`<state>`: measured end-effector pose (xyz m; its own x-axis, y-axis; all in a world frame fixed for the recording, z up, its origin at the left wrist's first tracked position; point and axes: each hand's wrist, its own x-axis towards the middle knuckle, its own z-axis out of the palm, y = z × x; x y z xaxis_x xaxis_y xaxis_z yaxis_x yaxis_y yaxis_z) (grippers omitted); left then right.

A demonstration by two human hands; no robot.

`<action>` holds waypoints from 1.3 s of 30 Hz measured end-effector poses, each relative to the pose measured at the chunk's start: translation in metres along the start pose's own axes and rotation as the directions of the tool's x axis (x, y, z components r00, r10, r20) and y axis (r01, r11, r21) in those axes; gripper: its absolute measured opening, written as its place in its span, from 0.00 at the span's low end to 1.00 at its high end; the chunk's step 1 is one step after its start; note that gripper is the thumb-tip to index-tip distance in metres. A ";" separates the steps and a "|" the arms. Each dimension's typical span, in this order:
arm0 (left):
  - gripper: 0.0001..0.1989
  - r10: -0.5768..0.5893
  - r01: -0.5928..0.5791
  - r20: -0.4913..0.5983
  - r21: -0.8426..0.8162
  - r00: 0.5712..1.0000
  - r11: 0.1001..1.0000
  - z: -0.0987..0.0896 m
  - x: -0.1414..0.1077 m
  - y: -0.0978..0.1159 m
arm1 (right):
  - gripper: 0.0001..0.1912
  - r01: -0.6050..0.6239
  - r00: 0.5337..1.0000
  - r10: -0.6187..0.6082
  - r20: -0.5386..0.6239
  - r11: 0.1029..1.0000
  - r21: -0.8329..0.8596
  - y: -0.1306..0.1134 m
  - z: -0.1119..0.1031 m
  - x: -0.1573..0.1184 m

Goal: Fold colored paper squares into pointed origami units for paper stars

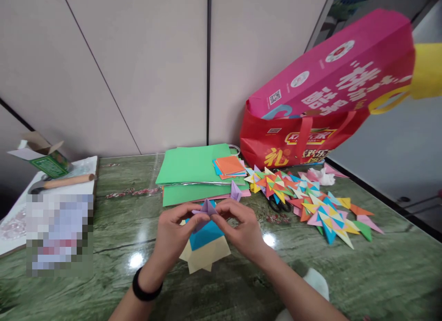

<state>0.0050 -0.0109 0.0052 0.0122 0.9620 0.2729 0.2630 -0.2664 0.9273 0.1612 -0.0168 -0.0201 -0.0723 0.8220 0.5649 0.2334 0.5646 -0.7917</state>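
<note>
Folding: shaping a small lilac piece (207, 207) seems to be the step in hand, a paper model judged partway done.
Lilac piece: raised in front of the person, apparently just above the blue paper (207, 238), one point standing up and a flap spreading to the left.
Left hand (174, 225): grasping the piece's left side between thumb and forefinger.
Right hand (239, 223): pinching the right side the same way, fingertips close to the other hand's.
Hidden folds: the fingers cover the inner layers, so which crease is being pressed cannot be told.
Blue paper: lying on cream paper (217, 256), which rests on the table (117, 247).
Second lilac model (235, 191): just beyond the right hand, by the green paper (189, 164).
Pile of stars (307, 210): to the right, in front of the red bag (255, 137).
Next move: probably calls for one steady pinch while the other thumb aligns and flattens the fold.
</note>
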 end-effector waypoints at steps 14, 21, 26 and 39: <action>0.16 -0.230 0.240 0.161 -0.043 0.960 0.970 0.003 0.006 -0.006 | 0.13 -0.618 0.783 0.514 0.349 0.704 0.350 0.009 0.006 0.001; 0.17 -0.425 0.499 0.411 -0.088 0.807 0.862 0.006 0.004 -0.004 | 0.18 -0.737 0.656 0.681 0.326 0.483 0.473 0.011 0.004 0.004; 0.15 -0.449 0.503 0.396 -0.040 0.801 0.863 0.005 0.004 -0.003 | 0.19 -0.781 0.597 0.697 0.397 0.392 0.487 0.012 0.003 0.004; 0.11 -0.420 0.531 0.473 -0.123 0.774 0.838 0.005 0.005 -0.004 | 0.17 -0.805 0.522 0.735 0.433 0.257 0.535 0.020 -0.003 0.004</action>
<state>0.0085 -0.0048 0.0011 0.3555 0.8852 -0.3000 0.1079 0.2799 0.9539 0.1681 -0.0023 -0.0331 -0.2859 0.8765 -0.3874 -0.4011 -0.4766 -0.7823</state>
